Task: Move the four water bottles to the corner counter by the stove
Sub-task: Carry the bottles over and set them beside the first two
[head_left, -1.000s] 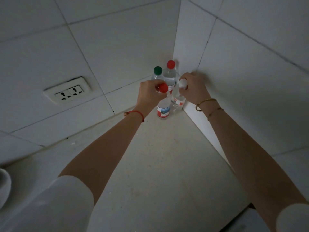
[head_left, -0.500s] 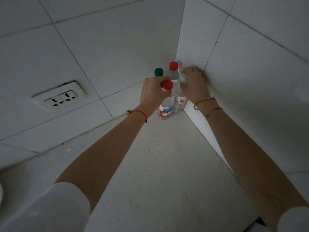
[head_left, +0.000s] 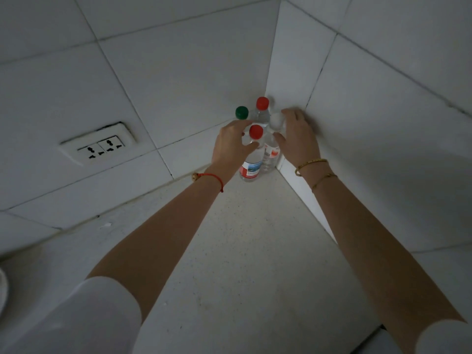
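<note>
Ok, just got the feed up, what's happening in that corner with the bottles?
A person is settling four water bottles into the tiled corner of the counter. The left hand is loosely around the near red-capped bottle, fingers opening. The right hand is at the white-capped bottle by the right wall. The green-capped bottle and the far red-capped bottle stand untouched behind. All four are upright and clustered together.

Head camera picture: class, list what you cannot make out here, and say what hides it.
- Green-capped bottle: body hidden behind the left hand.
- White-capped bottle: upper part covered by the right hand.
- Bottle labels: print too small to read.
- Stove: outside the frame.
- Whether the hands grip or only touch: unclear.
</note>
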Action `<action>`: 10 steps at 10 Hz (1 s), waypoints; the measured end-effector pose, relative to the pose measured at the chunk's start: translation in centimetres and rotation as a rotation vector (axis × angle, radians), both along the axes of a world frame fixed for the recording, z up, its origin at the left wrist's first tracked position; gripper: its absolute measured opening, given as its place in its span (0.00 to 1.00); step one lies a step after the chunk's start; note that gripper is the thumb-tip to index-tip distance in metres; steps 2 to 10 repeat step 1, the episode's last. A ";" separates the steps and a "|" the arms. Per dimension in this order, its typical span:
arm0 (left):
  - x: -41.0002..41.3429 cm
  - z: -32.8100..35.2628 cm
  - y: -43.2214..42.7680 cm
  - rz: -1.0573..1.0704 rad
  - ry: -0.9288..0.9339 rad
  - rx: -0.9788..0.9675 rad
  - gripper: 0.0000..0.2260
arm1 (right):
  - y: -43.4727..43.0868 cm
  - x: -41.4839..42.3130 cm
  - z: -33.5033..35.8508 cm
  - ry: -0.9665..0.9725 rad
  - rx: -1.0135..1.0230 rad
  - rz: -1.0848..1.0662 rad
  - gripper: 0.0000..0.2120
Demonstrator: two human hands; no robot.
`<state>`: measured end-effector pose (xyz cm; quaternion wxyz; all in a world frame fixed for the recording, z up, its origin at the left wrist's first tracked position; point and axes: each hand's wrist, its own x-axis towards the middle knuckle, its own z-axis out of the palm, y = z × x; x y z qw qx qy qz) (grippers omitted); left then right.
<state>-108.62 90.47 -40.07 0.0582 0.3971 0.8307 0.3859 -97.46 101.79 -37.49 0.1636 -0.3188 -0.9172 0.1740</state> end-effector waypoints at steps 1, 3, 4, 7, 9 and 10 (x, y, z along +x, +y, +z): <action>0.4 0.5 -1.4 0.010 0.029 -0.014 0.27 | -0.7 1.1 0.5 -0.064 -0.011 0.001 0.27; 0.4 0.5 -1.4 0.010 0.029 -0.014 0.27 | -0.7 1.1 0.5 -0.064 -0.011 0.001 0.27; 0.4 0.5 -1.4 0.010 0.029 -0.014 0.27 | -0.7 1.1 0.5 -0.064 -0.011 0.001 0.27; 0.4 0.5 -1.4 0.010 0.029 -0.014 0.27 | -0.7 1.1 0.5 -0.064 -0.011 0.001 0.27; 0.4 0.5 -1.4 0.010 0.029 -0.014 0.27 | -0.7 1.1 0.5 -0.064 -0.011 0.001 0.27; 0.4 0.5 -1.4 0.010 0.029 -0.014 0.27 | -0.7 1.1 0.5 -0.064 -0.011 0.001 0.27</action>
